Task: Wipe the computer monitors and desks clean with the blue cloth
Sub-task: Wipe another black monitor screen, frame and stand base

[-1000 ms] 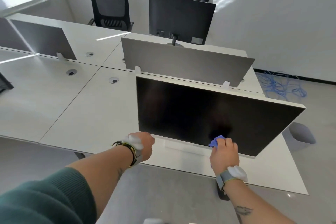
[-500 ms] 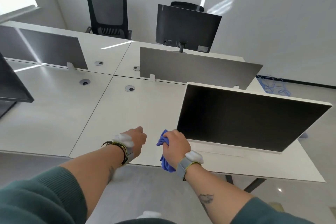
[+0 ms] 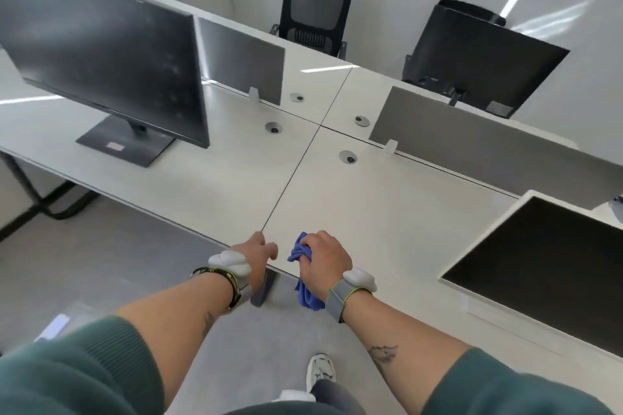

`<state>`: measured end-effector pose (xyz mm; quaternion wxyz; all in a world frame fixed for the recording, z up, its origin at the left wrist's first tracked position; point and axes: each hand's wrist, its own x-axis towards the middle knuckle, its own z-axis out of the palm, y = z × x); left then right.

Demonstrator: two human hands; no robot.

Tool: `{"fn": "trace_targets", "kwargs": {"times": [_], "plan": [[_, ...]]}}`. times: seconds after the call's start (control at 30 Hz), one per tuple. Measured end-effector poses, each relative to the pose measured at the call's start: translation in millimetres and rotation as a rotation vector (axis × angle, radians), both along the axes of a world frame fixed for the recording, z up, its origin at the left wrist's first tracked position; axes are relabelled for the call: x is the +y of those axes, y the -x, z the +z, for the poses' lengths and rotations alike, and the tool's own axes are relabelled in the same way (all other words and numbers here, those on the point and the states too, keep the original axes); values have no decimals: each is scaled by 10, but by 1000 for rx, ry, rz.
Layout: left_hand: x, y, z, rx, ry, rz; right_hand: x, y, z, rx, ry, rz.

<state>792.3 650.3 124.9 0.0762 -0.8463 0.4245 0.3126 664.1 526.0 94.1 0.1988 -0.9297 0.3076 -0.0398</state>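
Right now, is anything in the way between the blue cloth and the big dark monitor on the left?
Only the person's own left hand, at the edge of the desk just left of the blue cloth gripped by the right hand. Beyond it, bare desk top runs to the monitor.

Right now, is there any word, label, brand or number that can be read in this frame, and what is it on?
No text can be read.
Base of the left monitor: a pink sticker, too blurred to read.
Back of the far monitor: a label, too small to read.
On the cloth and desk: no print shows.
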Motion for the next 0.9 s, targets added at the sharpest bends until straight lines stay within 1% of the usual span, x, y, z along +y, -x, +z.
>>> {"fn": "trace_targets", "kwargs": {"times": [0.03,0.07,0.13,0.17,0.27,0.4,0.47,0.53,0.57,0.7,0.77,0.83,0.9], "plan": [[115,-106,-47,12,44,59,75,-142,-29,9,-7,37],[114,-114,-19,0,33,62,81,-151,-19,13,-23,42],[323,-309,-60,-39,-23,96,236,-474,-119,23,-39,127],[313,-312,-81,-62,-32,87,238,-490,-112,17,-44,128],[508,-531,-147,-94,-8,239,348,-919,-218,32,-83,238],[569,-880,-163,-67,-72,288,303,-1343,-341,24,-148,288],[587,-982,-146,-49,-54,392,255,-1462,-399,33,-186,267],[534,-1162,-237,-52,-21,447,161,-1655,-504,40,-232,267],[500,-1227,-307,-48,-39,463,132,-1693,-546,44,-245,271],[232,-1413,-547,37,-105,404,31,-1813,-712,53,-294,323],[103,-1449,-571,37,-150,366,1,-1844,-774,68,-322,326],[47,-1491,-615,37,-168,383,-17,-1912,-821,81,-328,316],[60,-1510,-554,-28,-163,404,-20,-1970,-791,99,-327,295]]}}
